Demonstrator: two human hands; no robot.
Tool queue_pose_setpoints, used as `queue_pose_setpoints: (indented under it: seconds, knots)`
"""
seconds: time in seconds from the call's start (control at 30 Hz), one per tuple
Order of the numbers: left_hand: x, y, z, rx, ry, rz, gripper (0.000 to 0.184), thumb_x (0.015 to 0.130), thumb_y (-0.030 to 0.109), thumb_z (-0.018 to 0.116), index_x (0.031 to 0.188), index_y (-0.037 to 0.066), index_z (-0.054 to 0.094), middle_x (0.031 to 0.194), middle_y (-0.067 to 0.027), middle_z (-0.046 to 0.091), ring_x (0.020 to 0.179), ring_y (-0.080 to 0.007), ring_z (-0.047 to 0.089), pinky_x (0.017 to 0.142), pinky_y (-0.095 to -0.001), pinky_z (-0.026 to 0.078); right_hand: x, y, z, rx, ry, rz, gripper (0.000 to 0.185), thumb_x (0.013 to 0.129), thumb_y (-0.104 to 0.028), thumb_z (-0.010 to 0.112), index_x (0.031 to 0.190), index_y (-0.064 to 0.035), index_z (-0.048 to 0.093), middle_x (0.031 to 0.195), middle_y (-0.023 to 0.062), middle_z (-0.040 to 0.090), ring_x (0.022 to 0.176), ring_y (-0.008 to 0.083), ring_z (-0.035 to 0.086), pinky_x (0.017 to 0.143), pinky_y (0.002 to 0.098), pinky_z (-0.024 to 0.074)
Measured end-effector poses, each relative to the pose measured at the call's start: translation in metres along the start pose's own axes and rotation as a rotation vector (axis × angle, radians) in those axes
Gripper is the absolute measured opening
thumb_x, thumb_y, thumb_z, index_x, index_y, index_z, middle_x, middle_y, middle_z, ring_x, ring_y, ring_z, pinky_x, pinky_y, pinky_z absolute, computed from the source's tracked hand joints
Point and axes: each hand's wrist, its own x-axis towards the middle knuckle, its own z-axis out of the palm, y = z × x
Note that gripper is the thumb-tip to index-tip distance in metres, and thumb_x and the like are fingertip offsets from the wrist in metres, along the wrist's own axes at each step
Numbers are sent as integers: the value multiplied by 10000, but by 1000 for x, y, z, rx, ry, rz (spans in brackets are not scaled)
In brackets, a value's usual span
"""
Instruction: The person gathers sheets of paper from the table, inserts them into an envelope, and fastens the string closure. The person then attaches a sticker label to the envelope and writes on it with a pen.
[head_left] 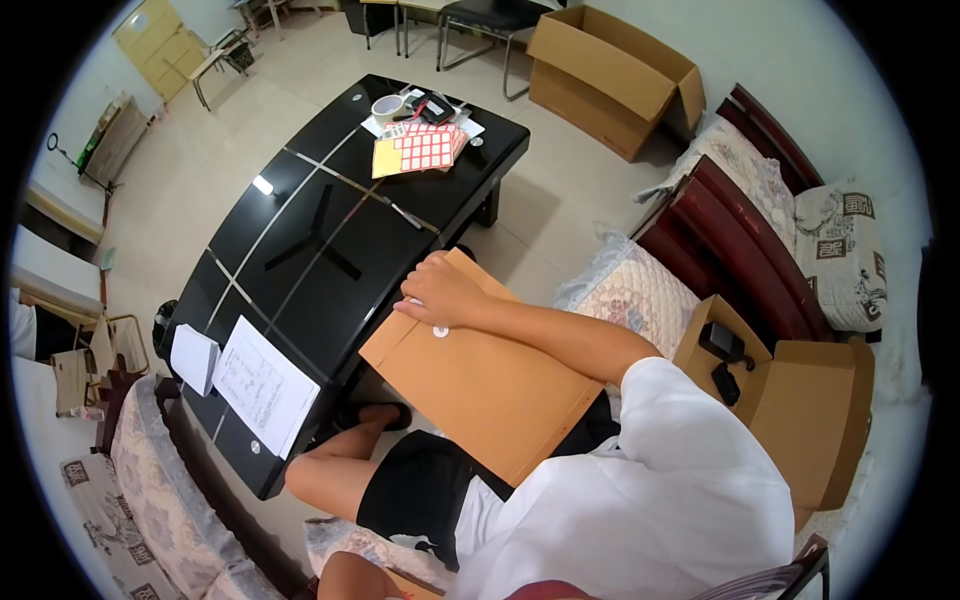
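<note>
- one black table (330, 205)
- two cardboard boxes (600, 85) (812, 415)
- two black devices (721, 342) (725, 383) inside one box
- one tape roll (388, 109)
- one envelope (485, 390) across the lap
- one white pad (194, 358)
- one black-seated chair (505, 14)

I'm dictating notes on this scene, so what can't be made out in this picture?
All in the head view:
- What, if anything, is inside the flat brown paper envelope: hidden by its paper.
- The right hand's fingertips: partly hidden behind its knuckles.
- What the left hand is doing: cut off by the bottom edge.
- The wording on the white printed sheet: too small.
</note>
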Motion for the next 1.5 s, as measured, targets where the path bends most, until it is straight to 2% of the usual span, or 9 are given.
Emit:
queue_pose_setpoints:
  seconds: [0.4, 0.6, 0.7, 0.8, 0.9, 1.1, 1.5]
  knots:
    - [-2, 1, -1, 12, 4, 2, 257, 956, 222, 623, 1108, 17, 588, 1056, -139, 613, 950, -265, 606, 842, -371, 485, 0, -2, -1, -7, 4, 24, 402, 957, -444, 608, 810, -84, 710, 785, 78, 674, 867, 273, 626, 957, 425, 416]
    - [-2, 5, -4, 33, 6, 6, 249, 955, 229, 621, 1090, 24, 583, 1036, -130, 605, 936, -260, 597, 833, -371, 479, 0, -3, 0, -34, 33, 20, 384, 947, -429, 628, 769, -93, 686, 774, 76, 661, 840, 278, 613, 967, 452, 413]
    - [-5, 5, -4, 30, 7, -3, 245, 954, 232, 621, 1081, 27, 581, 1026, -126, 602, 928, -258, 593, 828, -371, 477, -1, 0, 2, 56, 60, 6, 381, 944, -426, 635, 752, -100, 676, 760, 76, 644, 834, 283, 606, 975, 471, 409]
    - [-5, 7, -5, 37, 10, 9, 241, 953, 235, 620, 1072, 30, 579, 1015, -122, 598, 921, -255, 589, 823, -371, 474, -1, 1, 3, -17, 73, 0, 383, 946, -430, 632, 743, -107, 670, 748, 78, 630, 833, 282, 602, 979, 480, 406]
    - [-5, 8, -8, 41, 6, 14, 237, 952, 239, 619, 1063, 33, 577, 1005, -118, 594, 914, -252, 585, 818, -370, 472, 0, 1, 6, -37, 25, 17, 379, 947, -427, 632, 745, -108, 667, 752, 80, 626, 836, 283, 599, 982, 482, 404]
    - [-5, 5, -8, 36, 16, -1, 231, 951, 246, 618, 1044, 39, 573, 985, -109, 587, 899, -247, 576, 808, -370, 466, -2, 1, 3, -10, 81, -3, 379, 948, -423, 633, 751, -101, 667, 751, 76, 617, 834, 282, 598, 987, 473, 399]
    - [-12, 6, -9, 33, 20, 13, 222, 948, 259, 615, 1008, 51, 564, 945, -92, 572, 870, -236, 559, 789, -369, 456, 0, -2, -2, -12, 55, -7, 378, 944, -417, 638, 750, -94, 668, 740, 79, 612, 823, 280, 599, 960, 464, 404]
